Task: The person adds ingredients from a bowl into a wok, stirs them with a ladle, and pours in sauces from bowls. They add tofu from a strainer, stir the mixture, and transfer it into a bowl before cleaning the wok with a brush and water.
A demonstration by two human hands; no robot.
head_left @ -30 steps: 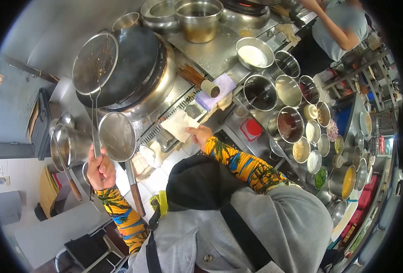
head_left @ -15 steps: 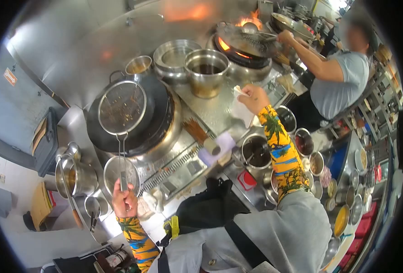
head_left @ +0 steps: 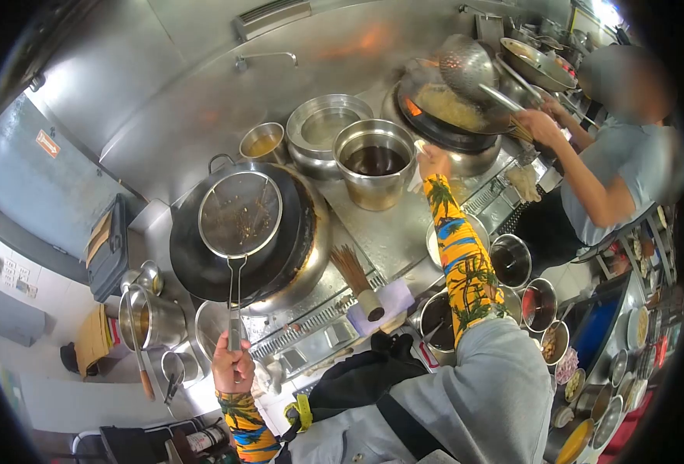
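My left hand (head_left: pixel 234 363) is closed around the handle of a round fine-mesh strainer (head_left: pixel 241 213) with brown bits in its mesh. The strainer's bowl is over a large black wok (head_left: pixel 299 232) on the stove. Stretched forward, my right hand (head_left: pixel 435 161) pinches a white cloth or paper (head_left: pixel 415 184), mostly hidden behind the fingers. That hand is at the right side of a tall steel pot (head_left: pixel 373 189) of dark liquid. Beyond it, a co-worker's hands (head_left: pixel 543 127) hold a perforated skimmer (head_left: pixel 468 68) above a second wok (head_left: pixel 450 108) with pale, bubbling contents.
A bamboo brush (head_left: pixel 350 267) lies by a purple cloth (head_left: pixel 394 301) on the stove's front edge. Steel pots of sauces and ingredients (head_left: pixel 539 303) line my right. A pot with a ladle (head_left: pixel 156 321) stands at left. The co-worker (head_left: pixel 616 170) stands close on the right.
My right hand has reached forward to beside the tall pot with the white cloth or paper. My left hand still holds the strainer over the wok. The co-worker's skimmer is now raised; the view has shifted.
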